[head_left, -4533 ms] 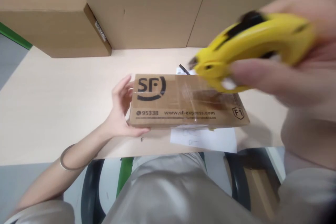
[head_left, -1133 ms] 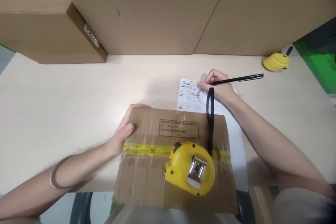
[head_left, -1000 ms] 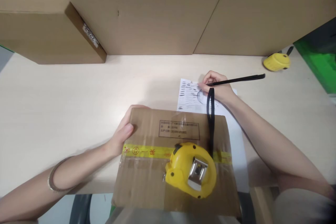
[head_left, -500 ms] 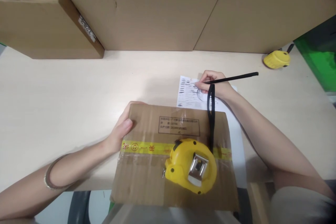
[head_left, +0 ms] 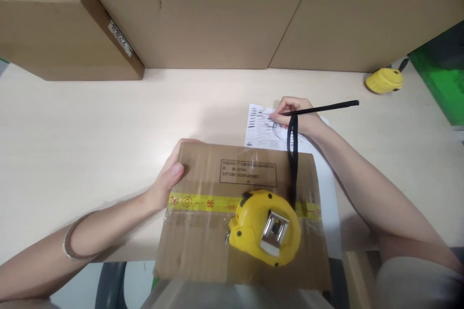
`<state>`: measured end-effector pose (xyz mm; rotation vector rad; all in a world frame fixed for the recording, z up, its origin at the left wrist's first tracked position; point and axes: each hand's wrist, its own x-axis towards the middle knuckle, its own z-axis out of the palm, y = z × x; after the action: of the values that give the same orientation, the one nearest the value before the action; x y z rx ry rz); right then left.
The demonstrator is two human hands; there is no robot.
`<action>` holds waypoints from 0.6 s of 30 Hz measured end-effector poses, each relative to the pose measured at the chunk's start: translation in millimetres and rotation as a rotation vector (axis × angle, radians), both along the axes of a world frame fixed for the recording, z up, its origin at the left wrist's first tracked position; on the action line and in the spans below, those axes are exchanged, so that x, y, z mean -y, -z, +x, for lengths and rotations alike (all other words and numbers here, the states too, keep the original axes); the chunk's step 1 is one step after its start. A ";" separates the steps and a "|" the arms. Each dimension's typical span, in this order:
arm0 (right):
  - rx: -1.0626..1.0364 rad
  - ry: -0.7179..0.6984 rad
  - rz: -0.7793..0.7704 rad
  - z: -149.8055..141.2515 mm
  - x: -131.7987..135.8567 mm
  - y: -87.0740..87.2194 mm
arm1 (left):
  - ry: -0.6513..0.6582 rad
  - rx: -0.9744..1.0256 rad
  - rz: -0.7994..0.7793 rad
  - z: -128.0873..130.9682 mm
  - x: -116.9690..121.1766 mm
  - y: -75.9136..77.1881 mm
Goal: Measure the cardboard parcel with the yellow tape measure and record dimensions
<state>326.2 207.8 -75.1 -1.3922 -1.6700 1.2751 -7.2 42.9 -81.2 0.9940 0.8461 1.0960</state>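
My left hand grips the left edge of a small taped cardboard box, thumb on top and the other fingers hidden. On that box lies a yellow tape measure with a metal clip and a black wrist strap hanging over the far edge. Beyond the box, my right hand pinches a slim black pencil, which points left over a white sheet of paper. Rows of short dark strokes and a round sketch cover the sheet. The pencil's tip is hidden by my fingers.
Large cardboard boxes stand along the back of the pale table. A labelled cardboard box is at the back left. A second yellow tape measure sits at the back right. More white paper shows beside the small box.
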 end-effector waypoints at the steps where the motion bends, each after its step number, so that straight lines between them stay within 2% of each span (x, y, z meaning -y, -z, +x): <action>1: -0.004 -0.007 -0.003 0.3 -0.2 -0.2 | 0.001 0.000 0.000 0.2 -0.4 -0.6; 8: -0.039 0.021 0.018 0.6 -0.7 0.8 | -0.025 -0.055 -0.041 1.6 -1.0 -6.9; 18: -0.037 0.006 0.024 -1.2 0.3 0.4 | 0.001 -0.015 -0.044 1.4 -1.1 -2.5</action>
<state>325.0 207.5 -75.5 -1.3512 -1.6500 1.2654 -5.7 44.1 -78.7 0.9667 0.8783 1.0659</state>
